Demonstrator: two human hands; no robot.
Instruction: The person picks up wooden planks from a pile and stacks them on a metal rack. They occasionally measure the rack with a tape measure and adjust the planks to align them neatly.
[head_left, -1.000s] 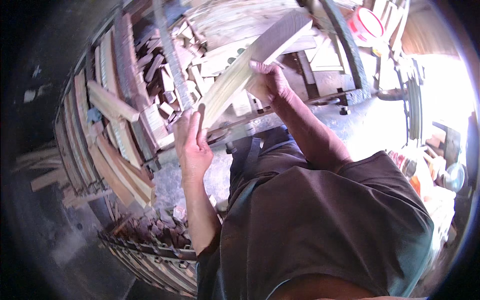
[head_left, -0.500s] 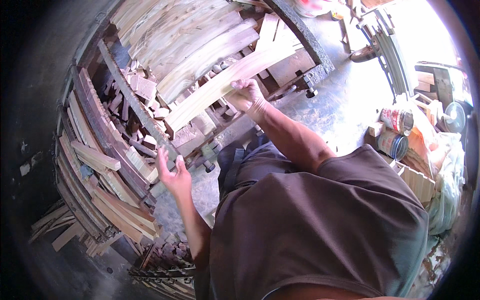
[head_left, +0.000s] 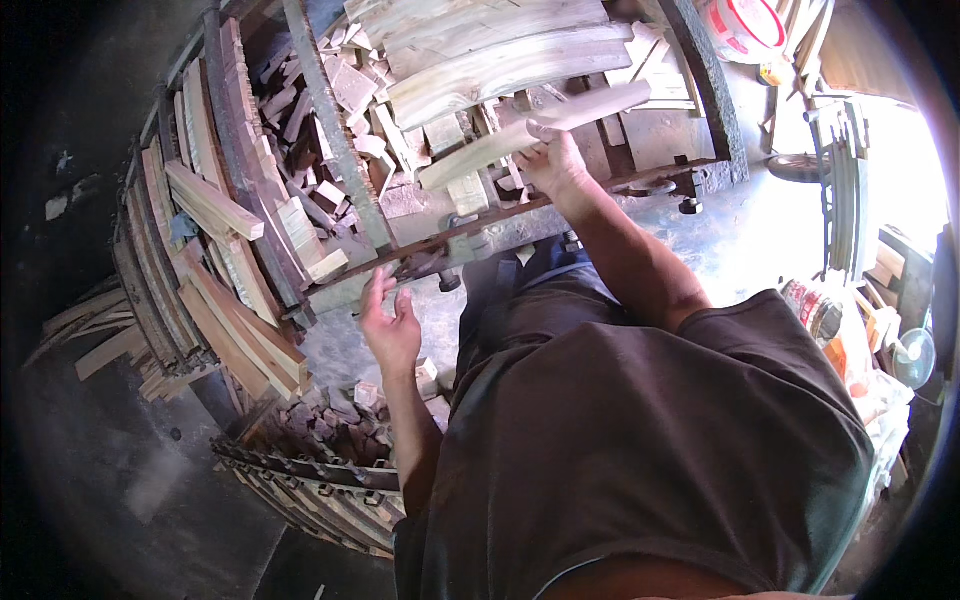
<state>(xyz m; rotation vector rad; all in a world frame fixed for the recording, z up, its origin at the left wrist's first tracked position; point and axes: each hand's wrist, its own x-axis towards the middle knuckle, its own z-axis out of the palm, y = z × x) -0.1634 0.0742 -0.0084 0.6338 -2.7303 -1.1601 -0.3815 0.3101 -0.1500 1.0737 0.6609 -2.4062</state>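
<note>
My right hand (head_left: 556,165) is closed on a pale wooden board (head_left: 485,153), gripping it near its middle. Motion smears the board a little, and a narrow face of it shows. It is held over the near side of a metal frame (head_left: 725,130), in front of several wide planks (head_left: 510,70) lying side by side. Lower and to the left, my left hand (head_left: 392,330) is empty with its fingers apart, close to the frame's near rail and away from the board.
Wood offcuts (head_left: 350,90) fill the frame's left part beside a metal crossbar (head_left: 345,150). Long strips (head_left: 235,340) are stacked at the left. More offcuts (head_left: 345,430) lie lower down. Bolts (head_left: 690,205) jut from the near rail. A red-and-white bucket (head_left: 742,30) stands far right.
The board in my right hand has turned from its broad face to a narrower one. The whole view has shifted, so the frame sits farther right and higher. My left hand stays empty.
</note>
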